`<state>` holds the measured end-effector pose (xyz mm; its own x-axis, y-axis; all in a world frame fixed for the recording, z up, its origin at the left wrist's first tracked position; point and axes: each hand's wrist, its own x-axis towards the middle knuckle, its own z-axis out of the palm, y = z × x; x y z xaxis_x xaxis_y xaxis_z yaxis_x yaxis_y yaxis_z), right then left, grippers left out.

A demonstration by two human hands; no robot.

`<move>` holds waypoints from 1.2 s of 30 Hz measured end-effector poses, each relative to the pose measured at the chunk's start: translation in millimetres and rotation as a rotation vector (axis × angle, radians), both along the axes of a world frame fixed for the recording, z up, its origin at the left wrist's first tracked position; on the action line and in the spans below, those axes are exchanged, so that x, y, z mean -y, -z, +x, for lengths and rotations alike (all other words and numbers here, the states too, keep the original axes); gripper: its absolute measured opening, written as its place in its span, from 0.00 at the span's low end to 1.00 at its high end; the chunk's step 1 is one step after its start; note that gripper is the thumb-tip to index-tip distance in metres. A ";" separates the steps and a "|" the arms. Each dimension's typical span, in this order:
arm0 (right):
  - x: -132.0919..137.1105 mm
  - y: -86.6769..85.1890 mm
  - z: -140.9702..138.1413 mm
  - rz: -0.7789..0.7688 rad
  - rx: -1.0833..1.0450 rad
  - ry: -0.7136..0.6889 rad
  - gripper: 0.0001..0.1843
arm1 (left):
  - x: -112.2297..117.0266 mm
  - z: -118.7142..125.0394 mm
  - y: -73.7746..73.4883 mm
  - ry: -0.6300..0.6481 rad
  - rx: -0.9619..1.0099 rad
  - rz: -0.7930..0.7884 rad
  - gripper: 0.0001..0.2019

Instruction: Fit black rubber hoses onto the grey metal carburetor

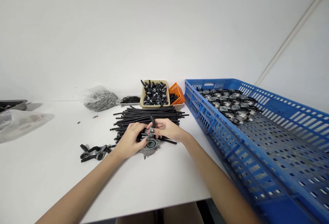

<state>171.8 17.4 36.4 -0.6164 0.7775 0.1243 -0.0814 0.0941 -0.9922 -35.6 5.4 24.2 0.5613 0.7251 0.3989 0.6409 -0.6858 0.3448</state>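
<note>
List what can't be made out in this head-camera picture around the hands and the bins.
- Grey metal part: upper half hidden by the left hand and right hand.
- Short black hose piece: lower end and joint hidden behind the fingers.
- Orange plastic basket: contents too small to identify.
- Dark tray: cut off by the left edge.
- Blue plastic crate: near end cut off by the frame.

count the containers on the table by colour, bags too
blue crate: 1
beige bin: 1
orange basket: 1
clear shallow tray: 1
clear plastic bags: 2
dark tray at the left edge: 1
total: 7
</note>
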 end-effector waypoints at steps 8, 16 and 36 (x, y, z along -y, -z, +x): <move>-3.3 -1.3 13.4 -0.060 -0.032 -0.127 0.28 | 0.4 0.5 0.4 -0.010 0.009 0.020 0.11; -3.9 9.9 -5.7 0.021 -0.044 0.022 0.27 | -0.4 0.9 0.7 0.002 0.039 -0.008 0.11; -3.0 -2.4 15.6 -0.167 -0.027 -0.101 0.25 | 4.9 2.5 -6.7 0.007 0.025 -0.031 0.14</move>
<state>187.3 20.4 38.9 -0.6906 0.7231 0.0166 -0.1091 -0.0815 -0.9907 -33.1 0.5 30.8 0.5565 0.7333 0.3906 0.6268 -0.6792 0.3820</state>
